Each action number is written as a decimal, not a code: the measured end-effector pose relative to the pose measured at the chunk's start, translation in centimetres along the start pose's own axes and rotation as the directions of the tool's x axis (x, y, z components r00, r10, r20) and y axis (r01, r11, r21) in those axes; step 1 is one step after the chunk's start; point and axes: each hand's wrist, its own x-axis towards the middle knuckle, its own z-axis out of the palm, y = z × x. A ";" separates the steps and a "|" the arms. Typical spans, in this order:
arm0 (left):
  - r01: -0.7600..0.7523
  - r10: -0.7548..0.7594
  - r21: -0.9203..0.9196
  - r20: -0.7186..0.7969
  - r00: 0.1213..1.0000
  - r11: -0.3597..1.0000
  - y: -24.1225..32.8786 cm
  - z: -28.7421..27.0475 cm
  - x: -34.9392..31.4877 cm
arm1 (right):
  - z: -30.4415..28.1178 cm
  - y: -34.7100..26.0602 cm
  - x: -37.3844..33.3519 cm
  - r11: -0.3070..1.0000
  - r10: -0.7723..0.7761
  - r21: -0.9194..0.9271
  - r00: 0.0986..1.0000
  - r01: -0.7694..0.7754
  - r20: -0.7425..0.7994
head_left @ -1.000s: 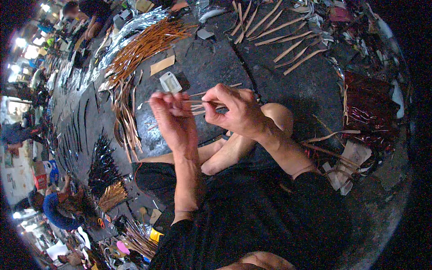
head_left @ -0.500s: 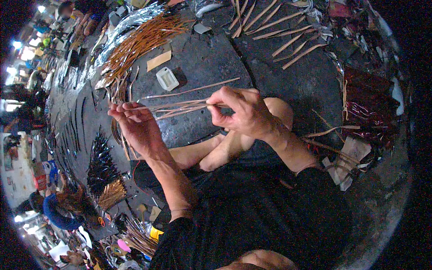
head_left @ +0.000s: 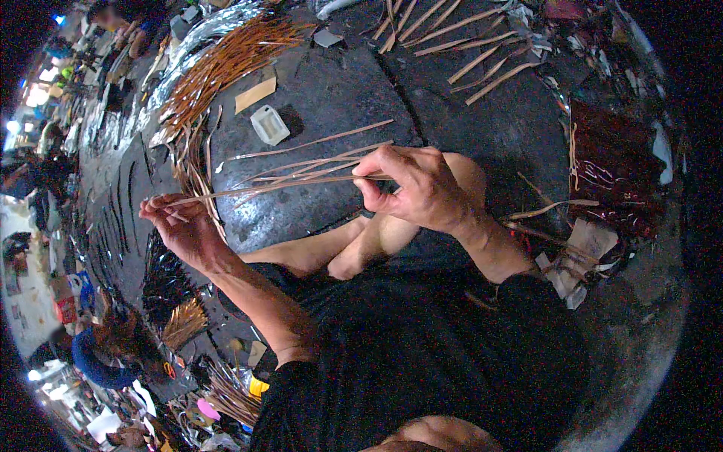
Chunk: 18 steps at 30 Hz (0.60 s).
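Observation:
A thin tan strip (head_left: 279, 185) is stretched between my two hands, above the dark floor and my crossed legs. My left hand (head_left: 184, 228) has the far left end between thumb and fingertips, palm partly turned up. At the other end my right hand (head_left: 418, 184) pinches the strip between thumb and forefinger, the other fingers curled. Several more loose tan strips (head_left: 316, 142) lie on the floor just beyond the held one. Whether my right fingers hold more than one strip, I cannot tell.
A small white plastic tray (head_left: 269, 125) and a tan card piece (head_left: 256, 95) lie ahead. Orange-brown strips (head_left: 222, 64) are bundled at the far left. Tan strips (head_left: 459, 47) fan out far right, and a dark red sheet (head_left: 614, 177) lies right. Black strips (head_left: 169, 275) lie left.
My left hand has moved left and slightly toward me, away from the right hand. A longer stretch of strip now shows between them. The right hand has hardly moved.

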 end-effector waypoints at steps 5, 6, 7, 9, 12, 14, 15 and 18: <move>-0.049 0.045 -0.069 -0.057 0.997 0.996 1.5 -1.4 -0.7 | 0.6 -0.3 0.0 1.000 -0.017 -0.027 0.999 0.016 -0.030; -0.047 0.047 0.041 -0.014 0.999 0.998 2.5 -2.0 -1.2 | 1.3 -0.5 0.0 1.000 -0.024 -0.001 1.000 0.024 -0.009; -0.063 0.065 0.123 -0.011 0.998 0.990 3.9 -2.5 -2.0 | 2.3 -0.9 -0.2 1.000 -0.007 0.016 0.999 0.007 0.036; -0.206 0.259 0.310 -0.138 0.956 0.928 7.3 -3.8 -4.6 | 5.0 -2.0 -1.0 0.989 -0.048 0.145 0.991 0.030 0.123; -0.023 0.459 0.850 -0.262 0.849 0.527 12.4 -5.2 -8.7 | 10.0 -3.0 -2.6 0.982 -0.048 0.187 0.967 0.001 0.249; 0.330 0.705 0.943 -0.213 0.677 -0.032 13.8 -5.4 -9.7 | 13.3 -3.0 -3.3 0.979 -0.002 0.194 0.960 -0.055 0.281; 0.362 0.700 0.912 -0.130 0.702 -0.194 13.2 -5.4 -10.2 | 14.5 -2.9 -3.7 0.983 0.033 0.155 0.936 -0.093 0.351; 0.071 0.114 0.858 -0.015 0.993 -0.508 8.0 -4.6 -9.7 | 16.0 -2.4 -4.4 0.979 0.010 0.180 0.914 -0.091 0.407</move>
